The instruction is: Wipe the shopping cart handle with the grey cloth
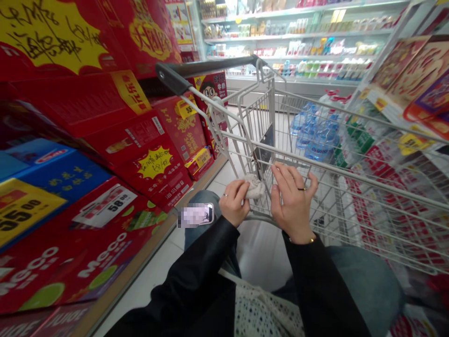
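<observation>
"Where's the cart point(264, 150)?"

"Right in front of us. Our right hand point(293, 200) is loosely spread at its near side; whether it touches, we can't tell."

"And our left hand point(235, 202)?"

"Narrow, pinching the cloth point(257, 188), which sits bunched between our hands, by the cart. We'd do well to press it snugly, fingertips behind the fabric."

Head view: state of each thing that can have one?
Left hand, fingers curled on cloth
Right hand, open, fingers bent
Cloth, bunched
Phone, resting on left leg, screen obscured
Shopping cart, upright
Cartons, stacked
Chiller shelves, lit, stocked
</observation>
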Demonstrator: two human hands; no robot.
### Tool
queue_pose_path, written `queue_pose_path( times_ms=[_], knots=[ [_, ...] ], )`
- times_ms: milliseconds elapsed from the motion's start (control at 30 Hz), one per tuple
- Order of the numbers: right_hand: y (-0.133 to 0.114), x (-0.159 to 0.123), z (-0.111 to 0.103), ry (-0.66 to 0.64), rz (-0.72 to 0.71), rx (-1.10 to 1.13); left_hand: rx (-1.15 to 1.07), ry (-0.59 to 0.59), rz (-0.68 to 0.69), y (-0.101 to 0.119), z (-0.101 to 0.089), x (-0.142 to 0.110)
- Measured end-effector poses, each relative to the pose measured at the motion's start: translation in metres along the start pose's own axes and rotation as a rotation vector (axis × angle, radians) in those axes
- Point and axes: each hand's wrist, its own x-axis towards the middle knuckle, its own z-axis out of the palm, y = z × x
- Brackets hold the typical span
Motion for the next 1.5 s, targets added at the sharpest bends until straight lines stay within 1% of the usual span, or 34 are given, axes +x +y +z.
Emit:
queue_pose_path(
  times_ms=[167,233,300,433,500,533,600,767,833,867,933,1000,1067,1133,1167,1233,1333,1400,1467,1500],
  knots=[
    [-0.001,0.002,-0.002,0.003,-0.007,0.005,-0.003,-0.200,0.027,0.001,0.025,-0.051],
    [-0.001,0.002,-0.002,0.001,-0.003,0.006,-0.014,-0.234,0.037,0.001,0.027,-0.058],
    [0.000,0.001,-0.002,0.004,-0.001,0.007,-0.037,-0.203,0.033,0.002,0.022,-0.050],
    [0.001,0.000,0.000,0.019,-0.011,0.017,-0.062,-0.054,-0.001,0.007,0.004,-0.014],
    [0.000,0.000,-0.001,0.021,-0.013,0.016,-0.050,-0.030,-0.016,0.010,0.003,-0.005],
    [0.000,0.000,-0.001,0.018,-0.011,0.013,-0.042,-0.037,-0.019,0.011,0.005,-0.005],
    [0.000,0.001,-0.002,0.007,-0.007,0.008,-0.030,-0.081,-0.016,0.013,0.014,-0.017],
    [-0.001,0.001,-0.003,0.005,-0.008,0.013,-0.059,-0.257,0.078,0.012,0.043,-0.068],
    [-0.001,0.001,-0.003,0.005,-0.007,0.012,-0.073,-0.287,0.105,0.012,0.047,-0.078],
    [-0.001,0.001,-0.003,0.003,-0.007,0.009,-0.075,-0.288,0.105,0.011,0.047,-0.079],
    [-0.001,0.001,-0.002,0.000,-0.007,0.003,-0.068,-0.269,0.089,0.011,0.041,-0.071],
    [-0.001,0.001,-0.002,0.005,-0.011,0.002,-0.059,-0.200,0.050,0.010,0.030,-0.055],
    [0.000,0.001,-0.002,0.012,-0.015,0.004,-0.055,-0.106,0.010,0.009,0.019,-0.036],
    [0.000,0.002,-0.002,0.015,-0.015,0.005,-0.063,-0.044,0.000,0.009,0.013,-0.023],
    [0.000,0.002,-0.002,0.014,-0.011,0.005,-0.067,-0.036,0.007,0.009,0.013,-0.022],
    [-0.001,0.002,-0.002,0.007,-0.004,0.005,-0.069,-0.056,0.027,0.011,0.019,-0.028],
    [-0.001,0.002,-0.003,-0.003,0.001,0.002,-0.055,-0.173,0.061,0.014,0.037,-0.051],
    [-0.001,0.001,-0.002,-0.003,0.000,0.002,-0.053,-0.249,0.082,0.016,0.043,-0.062],
    [-0.001,0.001,-0.002,-0.001,0.000,0.004,-0.056,-0.280,0.090,0.017,0.042,-0.061],
    [-0.001,0.001,-0.002,-0.001,0.000,0.005,-0.059,-0.270,0.085,0.017,0.038,-0.057]
  ],
)
